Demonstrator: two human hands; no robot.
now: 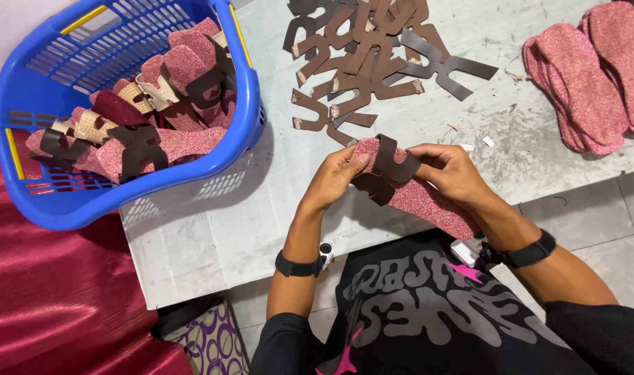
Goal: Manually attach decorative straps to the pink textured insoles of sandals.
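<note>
Both my hands hold one pink patterned sandal insole (428,200) over the front edge of the grey table (261,208). A dark brown strap piece (386,170) lies across the insole's upper end. My left hand (334,177) grips the insole's left side, thumb on its top end. My right hand (452,170) pinches the strap's right arm against the insole. More brown strap pieces (362,59) lie in a loose pile just beyond my hands.
A blue plastic basket (240,132) at the left holds several insoles with straps fitted. A stack of pink insoles (588,76) lies at the far right of the table. Red cloth (46,292) covers the lower left. Tiled floor shows at the right.
</note>
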